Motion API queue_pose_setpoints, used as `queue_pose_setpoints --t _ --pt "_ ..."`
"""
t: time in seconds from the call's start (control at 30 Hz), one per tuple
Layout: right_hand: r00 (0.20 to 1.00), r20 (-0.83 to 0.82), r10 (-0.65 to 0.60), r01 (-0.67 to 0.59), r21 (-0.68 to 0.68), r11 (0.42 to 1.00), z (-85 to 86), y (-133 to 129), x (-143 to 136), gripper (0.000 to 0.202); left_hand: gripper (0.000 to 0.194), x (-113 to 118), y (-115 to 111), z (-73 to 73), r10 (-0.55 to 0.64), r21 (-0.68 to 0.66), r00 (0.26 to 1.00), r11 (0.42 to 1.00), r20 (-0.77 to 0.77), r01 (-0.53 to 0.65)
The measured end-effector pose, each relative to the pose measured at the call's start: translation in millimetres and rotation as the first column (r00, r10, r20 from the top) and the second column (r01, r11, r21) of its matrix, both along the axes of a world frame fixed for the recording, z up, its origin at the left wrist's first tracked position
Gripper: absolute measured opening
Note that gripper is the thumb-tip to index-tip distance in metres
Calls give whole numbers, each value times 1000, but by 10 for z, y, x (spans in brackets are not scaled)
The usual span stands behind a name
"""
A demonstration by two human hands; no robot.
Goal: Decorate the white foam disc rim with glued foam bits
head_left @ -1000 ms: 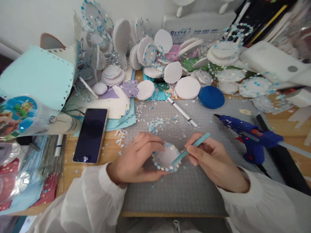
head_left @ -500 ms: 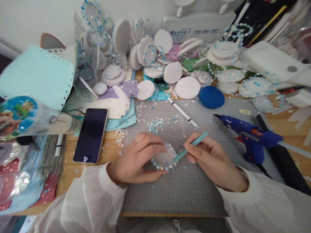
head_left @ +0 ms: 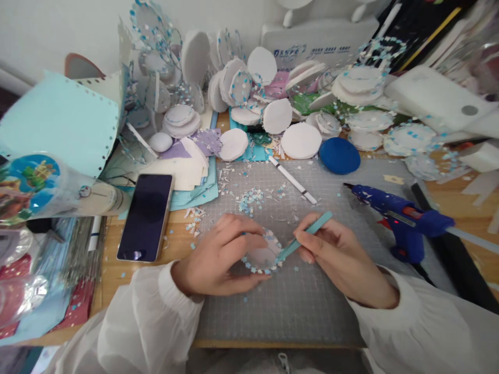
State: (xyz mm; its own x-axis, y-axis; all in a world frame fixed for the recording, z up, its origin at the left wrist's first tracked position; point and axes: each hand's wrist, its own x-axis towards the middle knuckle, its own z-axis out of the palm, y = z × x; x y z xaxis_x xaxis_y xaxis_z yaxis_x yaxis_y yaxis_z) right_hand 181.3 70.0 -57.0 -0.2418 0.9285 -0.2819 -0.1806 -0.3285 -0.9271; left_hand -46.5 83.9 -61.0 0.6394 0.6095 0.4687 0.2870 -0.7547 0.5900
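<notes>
My left hand (head_left: 222,257) curls around a small round whitish disc (head_left: 261,258) edged with tiny blue and white paper stars, its fingers over the top and its thumb along the near side. In my right hand (head_left: 335,257) are teal tweezers (head_left: 314,229), held like a pen. Their tip meets the star-covered right rim of the disc; whether a star is between the points is too small to tell. Loose paper stars (head_left: 251,201) lie in a small heap beyond the disc, on the grey cutting mat (head_left: 273,311).
A blue glue gun (head_left: 401,215) lies at right, a white pen (head_left: 292,179) beyond my hands. A phone (head_left: 146,218) lies left of the mat. White foam discs (head_left: 301,140), star garlands and a dark blue round piece (head_left: 339,155) crowd the back.
The tweezers' tip has shifted slightly right, from the disc's inner face to its rim. The fingers of my left hand have moved a little; the disc stays in nearly the same place.
</notes>
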Motion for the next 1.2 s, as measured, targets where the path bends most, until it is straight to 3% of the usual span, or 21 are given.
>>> queue_pose_setpoints --t 0.53,1.0,1.2 --pt "999 -22 -45 44 -25 999 -2 -4 -24 15 45 1 3 8 18 -16 1000 1000 22 -17" --pt "970 -84 -230 229 -21 973 50 70 4 11 46 3 9 7 30 -35 998 999 61 -28" --pt "990 -18 -141 142 81 987 -4 7 30 9 48 1 11 3 35 -41 997 999 74 -32"
